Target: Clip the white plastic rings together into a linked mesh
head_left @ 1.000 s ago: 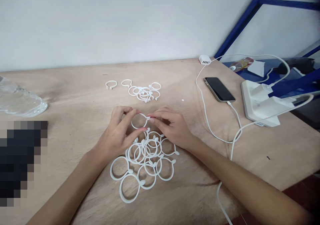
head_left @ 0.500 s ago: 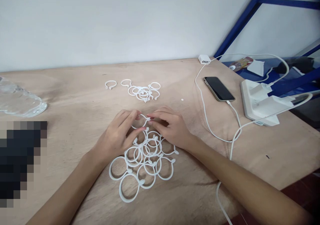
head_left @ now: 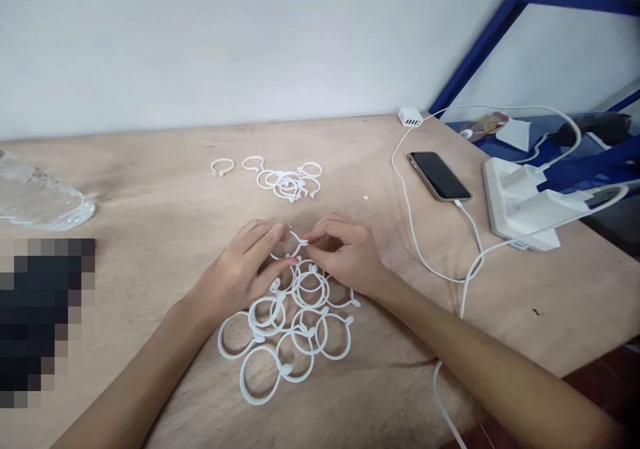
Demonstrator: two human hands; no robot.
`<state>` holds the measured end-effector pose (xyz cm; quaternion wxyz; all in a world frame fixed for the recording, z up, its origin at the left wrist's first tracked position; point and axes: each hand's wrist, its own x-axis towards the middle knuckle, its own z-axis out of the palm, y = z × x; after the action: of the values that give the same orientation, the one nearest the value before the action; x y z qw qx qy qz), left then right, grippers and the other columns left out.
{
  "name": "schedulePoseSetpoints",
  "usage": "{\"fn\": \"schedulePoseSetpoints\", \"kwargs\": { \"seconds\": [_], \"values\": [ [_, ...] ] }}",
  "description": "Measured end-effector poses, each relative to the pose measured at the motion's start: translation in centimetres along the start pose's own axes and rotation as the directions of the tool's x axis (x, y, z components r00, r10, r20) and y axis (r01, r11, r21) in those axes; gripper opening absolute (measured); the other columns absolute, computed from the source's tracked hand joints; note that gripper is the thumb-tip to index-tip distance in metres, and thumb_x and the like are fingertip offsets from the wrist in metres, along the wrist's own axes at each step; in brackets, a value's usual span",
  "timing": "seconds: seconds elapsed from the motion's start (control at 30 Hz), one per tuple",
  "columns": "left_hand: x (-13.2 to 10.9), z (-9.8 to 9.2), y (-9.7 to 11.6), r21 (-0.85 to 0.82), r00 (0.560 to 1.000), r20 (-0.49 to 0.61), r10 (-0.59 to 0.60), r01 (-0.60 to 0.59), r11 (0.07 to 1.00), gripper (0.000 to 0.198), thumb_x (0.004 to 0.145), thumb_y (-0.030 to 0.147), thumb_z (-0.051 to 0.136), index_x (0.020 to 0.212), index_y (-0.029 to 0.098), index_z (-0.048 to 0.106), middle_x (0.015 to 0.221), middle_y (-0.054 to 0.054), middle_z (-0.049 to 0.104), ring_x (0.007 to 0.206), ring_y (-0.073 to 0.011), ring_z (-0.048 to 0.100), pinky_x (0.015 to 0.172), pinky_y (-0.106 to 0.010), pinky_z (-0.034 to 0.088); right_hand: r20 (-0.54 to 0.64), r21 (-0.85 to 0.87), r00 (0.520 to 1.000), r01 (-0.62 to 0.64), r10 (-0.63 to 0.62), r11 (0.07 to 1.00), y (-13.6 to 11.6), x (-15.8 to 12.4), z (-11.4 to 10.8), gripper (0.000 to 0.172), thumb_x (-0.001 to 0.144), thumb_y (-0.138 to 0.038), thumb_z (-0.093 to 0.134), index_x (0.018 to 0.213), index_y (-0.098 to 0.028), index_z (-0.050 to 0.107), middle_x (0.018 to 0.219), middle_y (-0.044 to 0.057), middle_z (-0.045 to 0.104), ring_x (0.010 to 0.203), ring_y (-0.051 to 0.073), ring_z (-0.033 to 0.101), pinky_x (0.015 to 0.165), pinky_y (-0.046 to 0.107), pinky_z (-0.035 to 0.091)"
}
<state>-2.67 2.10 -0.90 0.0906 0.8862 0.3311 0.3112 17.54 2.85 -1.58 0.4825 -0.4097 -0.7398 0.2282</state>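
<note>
Both my hands meet over one white plastic ring (head_left: 293,239) at the middle of the wooden table (head_left: 150,209). My left hand (head_left: 240,272) pinches its left side, fingers closed on it. My right hand (head_left: 345,252) pinches its right end near the clasp. Just below my hands lies a pile of several white open rings (head_left: 290,332), overlapping each other. A smaller cluster of white rings (head_left: 287,184) lies farther back, with two single rings (head_left: 223,166) to its left.
A black phone (head_left: 439,176) lies at the right, plugged into a white cable (head_left: 415,229). A white power strip (head_left: 520,209) sits beyond it by blue metal framing (head_left: 480,42). Clear plastic (head_left: 35,199) rests at the left edge, above a blurred dark patch.
My two hands drew closer together on the ring and shifted slightly toward the pile. The ring between my fingers now looks smaller and more covered.
</note>
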Motion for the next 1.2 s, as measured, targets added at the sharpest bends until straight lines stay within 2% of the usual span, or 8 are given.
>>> {"fn": "schedulePoseSetpoints", "kwargs": {
  "seconds": [0.27,0.43,0.63,0.77,0.87,0.97,1.07,1.2],
  "values": [
    [0.0,0.0,0.0,-0.008,1.0,0.005,0.012,-0.012,1.0,0.038,0.09,0.027,0.057,0.126,0.023,0.044,0.106,-0.008,0.062,0.099,-0.0222,0.058,0.084,-0.039,0.051,0.015,0.113,0.986,-0.168,0.167,0.979,-0.1,0.0,0.1,0.009,0.066,-0.011,0.069,0.061,-0.017,0.065,0.06,-0.001,0.061,0.057,0.011,0.055,0.051,0.023,0.042],
    [0.3,0.2,0.2,-0.024,0.999,-0.021,0.049,-0.049,0.999,0.038,0.089,0.024,0.059,0.124,0.02,0.044,0.104,-0.008,0.062,0.097,-0.02,0.056,0.084,-0.036,0.05,-0.019,0.132,0.987,-0.154,0.158,0.979,-0.2,-0.1,0.2,0.011,0.064,-0.009,0.068,0.057,-0.017,0.064,0.057,-0.001,0.059,0.056,0.011,0.053,0.05,0.023,0.041],
    [0.5,0.3,0.3,-0.004,0.995,-0.08,0.063,-0.064,0.998,0.043,0.086,0.026,0.064,0.124,0.018,0.046,0.1,-0.009,0.064,0.093,-0.0208,0.059,0.08,-0.036,0.052,-0.002,0.142,0.972,-0.234,0.236,0.962,-0.3,-0.1,0.3,0.007,0.064,-0.01,0.067,0.061,-0.016,0.066,0.059,-0.002,0.06,0.053,0.009,0.053,0.049,0.022,0.041],
    [0.3,-0.1,0.2,-0.036,0.992,-0.109,0.061,-0.066,0.997,0.042,0.083,0.03,0.066,0.119,0.016,0.052,0.1,-0.01,0.064,0.092,-0.0225,0.06,0.079,-0.038,0.052,0.045,0.138,0.986,-0.164,0.16,0.977,-0.3,-0.1,0.1,0.012,0.064,-0.005,0.064,0.064,-0.017,0.068,0.061,-0.001,0.062,0.057,0.011,0.055,0.052,0.023,0.043],
    [0.2,-0.4,0.2,-0.08,0.993,-0.122,-0.005,-0.005,0.997,0.014,0.089,0.024,0.055,0.098,0.019,0.063,0.1,-0.007,0.064,0.094,-0.0209,0.06,0.081,-0.037,0.051,0.086,0.116,0.994,-0.077,0.068,0.99,-0.2,0.1,-0.1,0.02,0.067,-0.002,0.06,0.068,-0.018,0.072,0.066,0.001,0.066,0.069,0.014,0.061,0.063,0.027,0.049],
    [0.2,-0.3,0.1,-0.064,0.983,-0.148,-0.113,0.105,0.992,0.023,0.092,0.02,0.047,0.078,0.019,0.066,0.098,-0.005,0.063,0.094,-0.0182,0.06,0.083,-0.034,0.05,0.059,0.038,0.992,-0.113,0.11,0.993,-0.1,0.3,-0.1,0.023,0.074,-0.004,0.059,0.079,-0.019,0.075,0.078,0.004,0.071,0.082,0.017,0.063,0.076,0.033,0.051],
    [0.4,0.2,-0.2,0.02,0.967,-0.154,-0.201,0.207,0.978,0.018,0.091,0.024,0.05,0.093,0.018,0.067,0.104,-0.006,0.063,0.1,-0.0196,0.058,0.091,-0.035,0.048,0.054,-0.073,0.987,-0.149,0.153,0.986,-0.1,0.4,-0.1,0.029,0.08,-0.004,0.054,0.096,-0.018,0.074,0.095,0.006,0.073,0.097,0.02,0.062,0.088,0.038,0.049],
    [1.2,0.8,-1.3,0.119,0.908,-0.1,-0.406,0.416,0.902,0.041,0.091,0.031,0.047,0.13,0.018,0.051,0.13,-0.01,0.052,0.121,-0.0267,0.046,0.106,-0.045,0.037,0.114,-0.134,0.985,-0.111,0.126,0.985,-0.2,0.4,0.2,0.028,0.084,-0.005,0.051,0.102,-0.015,0.071,0.102,0.008,0.072,0.102,0.021,0.059,0.092,0.039,0.048]
  ]
}}
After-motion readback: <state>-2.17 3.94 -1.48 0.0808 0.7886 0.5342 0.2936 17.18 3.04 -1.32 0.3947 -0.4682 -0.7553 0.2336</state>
